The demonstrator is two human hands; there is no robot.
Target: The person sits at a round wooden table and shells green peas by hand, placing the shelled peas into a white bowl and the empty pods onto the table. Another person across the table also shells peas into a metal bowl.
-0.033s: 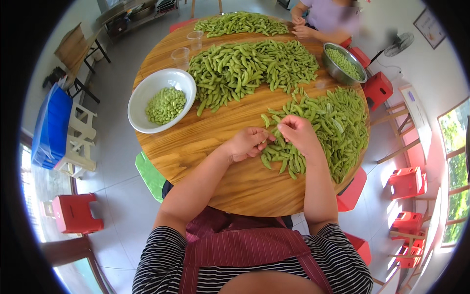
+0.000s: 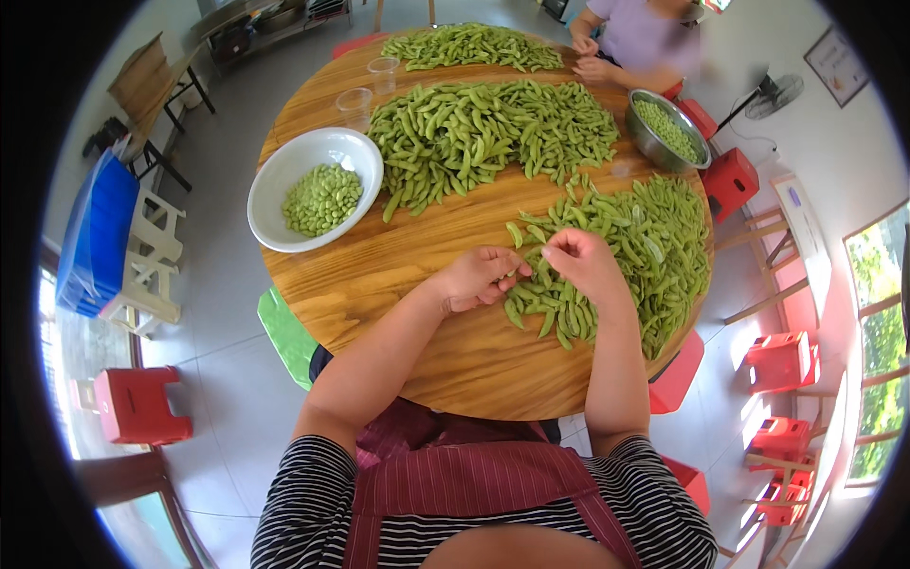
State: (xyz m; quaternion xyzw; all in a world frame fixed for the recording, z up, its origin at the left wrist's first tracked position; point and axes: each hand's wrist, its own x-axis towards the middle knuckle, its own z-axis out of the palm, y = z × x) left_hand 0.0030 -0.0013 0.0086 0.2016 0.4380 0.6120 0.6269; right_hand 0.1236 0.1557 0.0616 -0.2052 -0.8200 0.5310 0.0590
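In the head view I see my left hand [image 2: 479, 278] and right hand [image 2: 580, 263] meeting just right of the frame's middle, over the round wooden table [image 2: 417, 313]. Both pinch one green pod [image 2: 531, 258] between their fingertips, at the left edge of the pod heap [image 2: 626, 256] in the right half. A bigger pile [image 2: 483, 133] lies above centre. The white bowl [image 2: 318, 190] of shelled beans sits upper left; a steel bowl [image 2: 666, 131] stands upper right, near another person's hands [image 2: 592, 57].

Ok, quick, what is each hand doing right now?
Left hand: fingers curled, pinching a green pod with the right.
Right hand: fingertips closed on the same pod, over the pod pile.
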